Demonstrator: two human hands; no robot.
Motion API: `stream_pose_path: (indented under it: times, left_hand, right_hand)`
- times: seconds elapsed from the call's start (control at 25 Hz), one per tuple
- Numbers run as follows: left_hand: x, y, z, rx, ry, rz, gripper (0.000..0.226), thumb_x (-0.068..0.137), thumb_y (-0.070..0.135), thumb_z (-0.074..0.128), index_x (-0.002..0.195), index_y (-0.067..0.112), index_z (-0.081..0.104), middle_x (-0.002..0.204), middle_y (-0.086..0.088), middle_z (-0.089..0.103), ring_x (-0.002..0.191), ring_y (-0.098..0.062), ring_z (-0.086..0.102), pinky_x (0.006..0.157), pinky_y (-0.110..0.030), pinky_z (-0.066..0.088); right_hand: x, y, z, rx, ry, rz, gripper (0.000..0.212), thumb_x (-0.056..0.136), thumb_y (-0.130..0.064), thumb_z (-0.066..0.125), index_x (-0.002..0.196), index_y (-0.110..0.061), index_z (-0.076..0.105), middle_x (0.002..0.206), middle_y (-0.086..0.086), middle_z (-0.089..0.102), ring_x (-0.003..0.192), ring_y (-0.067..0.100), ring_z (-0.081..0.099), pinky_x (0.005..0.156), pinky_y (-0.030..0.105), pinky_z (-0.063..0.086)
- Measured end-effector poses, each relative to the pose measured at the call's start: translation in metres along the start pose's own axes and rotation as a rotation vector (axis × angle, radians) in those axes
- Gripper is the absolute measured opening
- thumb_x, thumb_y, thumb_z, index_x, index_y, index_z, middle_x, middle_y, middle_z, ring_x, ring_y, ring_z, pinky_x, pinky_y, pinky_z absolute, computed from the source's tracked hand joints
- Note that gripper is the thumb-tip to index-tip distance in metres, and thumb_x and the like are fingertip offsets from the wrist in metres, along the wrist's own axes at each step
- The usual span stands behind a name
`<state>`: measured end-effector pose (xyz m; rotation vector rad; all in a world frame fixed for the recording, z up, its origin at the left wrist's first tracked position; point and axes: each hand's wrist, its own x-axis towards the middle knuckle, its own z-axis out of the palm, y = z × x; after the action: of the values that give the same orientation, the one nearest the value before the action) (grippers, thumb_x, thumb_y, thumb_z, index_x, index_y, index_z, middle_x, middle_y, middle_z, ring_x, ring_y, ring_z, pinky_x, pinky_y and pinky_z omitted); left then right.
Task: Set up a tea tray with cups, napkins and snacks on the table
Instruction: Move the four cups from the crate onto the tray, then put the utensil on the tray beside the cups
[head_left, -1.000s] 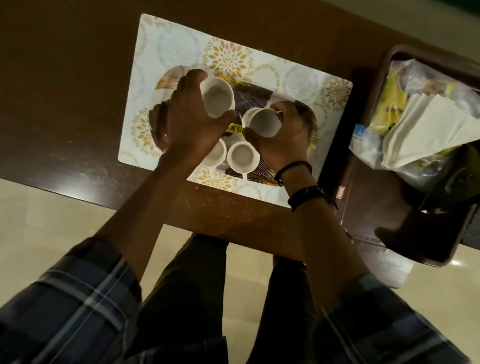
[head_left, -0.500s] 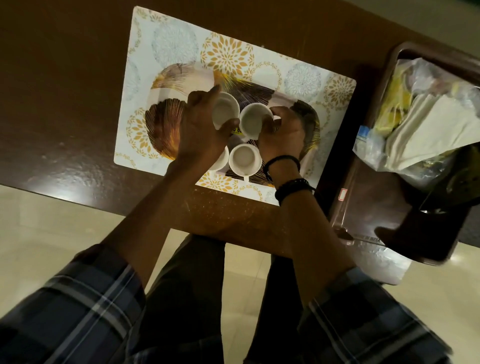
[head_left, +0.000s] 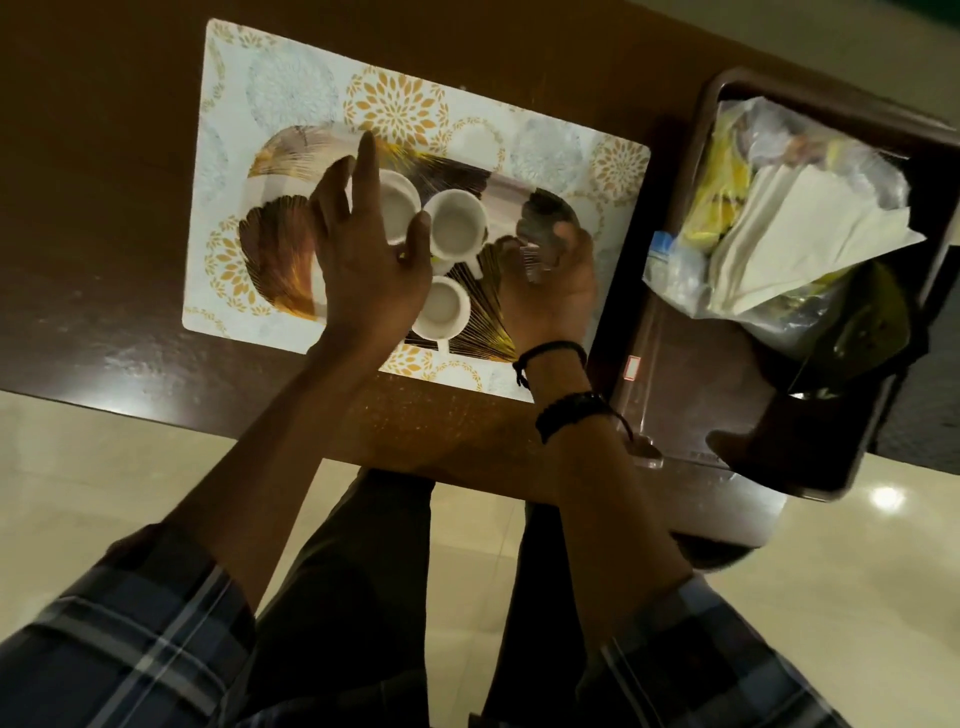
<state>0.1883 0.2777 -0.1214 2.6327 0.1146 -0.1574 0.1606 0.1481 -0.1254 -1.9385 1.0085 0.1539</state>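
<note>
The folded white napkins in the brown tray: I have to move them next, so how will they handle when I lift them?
The napkins look thin and sharply creased, so probably light and floppy, sagging if lifted by one corner. They lie fanned, so the stack may slide apart. They rest on crinkled plastic bags in the brown tray, probably a slippery base.

Home dining spot: wooden table (head_left: 104, 260), floral placemat (head_left: 291, 88), tiled floor (head_left: 104, 467).
</note>
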Motion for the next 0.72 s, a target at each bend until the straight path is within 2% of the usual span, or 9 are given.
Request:
stream_pose_path:
  times: [0.08,0.2,0.28,0.36,0.48,0.56,0.72]
  left_hand:
    - [-0.012,0.022,0.004,-0.089,-0.037,0.049,0.065,0.092,0.034,0.054,0.145,0.005,0.032,0.146,-0.020,0.039,0.134,-0.034,0.037,0.108,-0.034,0.022]
    - [-0.034,0.055,0.015,-0.141,-0.077,0.125,0.061,0.093,0.031,0.054,0.144,0.005,0.034,0.146,-0.021,0.038,0.136,-0.035,0.033,0.112,-0.043,0.028]
    - [-0.053,0.080,0.026,-0.177,-0.123,0.184,0.059,0.092,0.028,0.056,0.142,0.004,0.036,0.145,-0.022,0.040,0.136,-0.036,0.034,0.111,-0.044,0.030]
    - [-0.072,0.101,0.038,-0.200,-0.191,0.238,0.058,0.092,0.027,0.056,0.141,0.001,0.038,0.142,-0.022,0.042,0.134,-0.037,0.036,0.110,-0.046,0.032]
    - [-0.093,0.124,0.055,-0.198,-0.285,0.291,0.058,0.092,0.028,0.056,0.140,0.000,0.039,0.140,-0.022,0.044,0.133,-0.035,0.037,0.111,-0.045,0.032]
    - [-0.107,0.137,0.066,-0.214,-0.331,0.299,0.058,0.092,0.027,0.057,0.141,0.002,0.038,0.140,-0.022,0.044,0.133,-0.034,0.037,0.111,-0.045,0.034]
    - [-0.128,0.156,0.085,-0.217,-0.366,0.287,0.058,0.090,0.026,0.058,0.140,0.003,0.040,0.141,-0.020,0.044,0.134,-0.033,0.036,0.112,-0.046,0.033]
  right_hand:
    - [-0.005,0.008,-0.023,0.041,0.070,0.019,0.050,0.084,-0.021,0.067,0.128,-0.011,0.047,0.121,0.008,0.060,0.108,0.023,0.060,0.091,0.039,0.052]
    - [-0.010,0.028,-0.062,0.042,0.160,-0.047,0.055,0.085,-0.020,0.066,0.133,-0.008,0.042,0.118,0.013,0.059,0.103,0.022,0.059,0.086,0.028,0.051]
    - [-0.009,0.047,-0.091,0.045,0.249,-0.036,0.056,0.084,-0.021,0.067,0.133,-0.010,0.042,0.118,0.013,0.057,0.103,0.020,0.057,0.088,0.026,0.049]
    - [-0.005,0.067,-0.120,0.040,0.327,0.017,0.059,0.081,-0.021,0.069,0.133,-0.012,0.042,0.123,0.011,0.053,0.111,0.019,0.052,0.097,0.034,0.045]
    - [0.009,0.094,-0.160,-0.027,0.479,0.086,0.059,0.075,-0.018,0.071,0.129,-0.011,0.048,0.129,0.013,0.046,0.120,0.026,0.043,0.105,0.035,0.035]
    - [0.023,0.108,-0.188,-0.042,0.568,0.140,0.052,0.075,-0.016,0.069,0.124,-0.014,0.053,0.134,0.013,0.040,0.123,0.029,0.039,0.106,0.036,0.036]
    - [0.046,0.131,-0.229,-0.071,0.580,0.121,0.046,0.077,-0.013,0.067,0.122,-0.013,0.055,0.136,0.012,0.037,0.125,0.025,0.037,0.099,0.023,0.033]
